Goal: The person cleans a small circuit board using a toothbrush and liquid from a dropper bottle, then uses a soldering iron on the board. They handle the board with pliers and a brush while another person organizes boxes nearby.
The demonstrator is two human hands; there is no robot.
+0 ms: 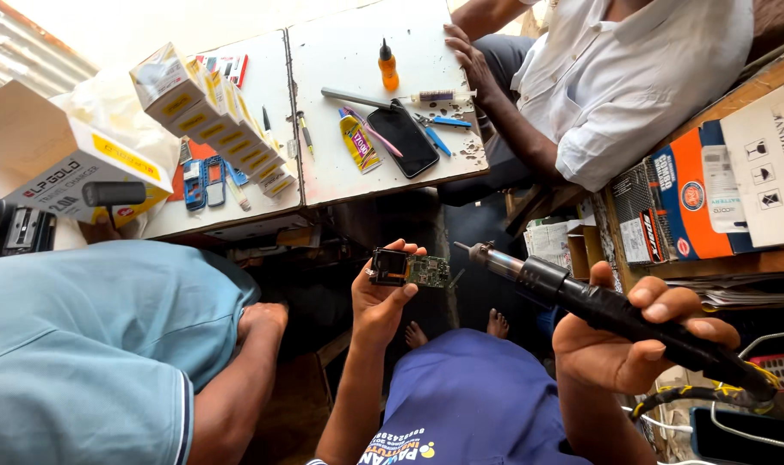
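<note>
right hand [620, 344] wrapped round hot-air tool [616, 312] | left hand [381, 297] pinching circuit board [409, 269]

Overexposed daylight top left, sharp centre, wide-angle bending at edges.

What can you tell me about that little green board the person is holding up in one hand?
The circuit board is a small, thin, green rectangle, studded with tiny components, with a dark square frame at its left end. It looks like rigid board with metal parts. The left hand holds it up edgewise, roughly level, fingers curled over its left part and thumb below. The metal tip of the black hot-air tool, in the right hand, points at its right end without touching it.
</note>
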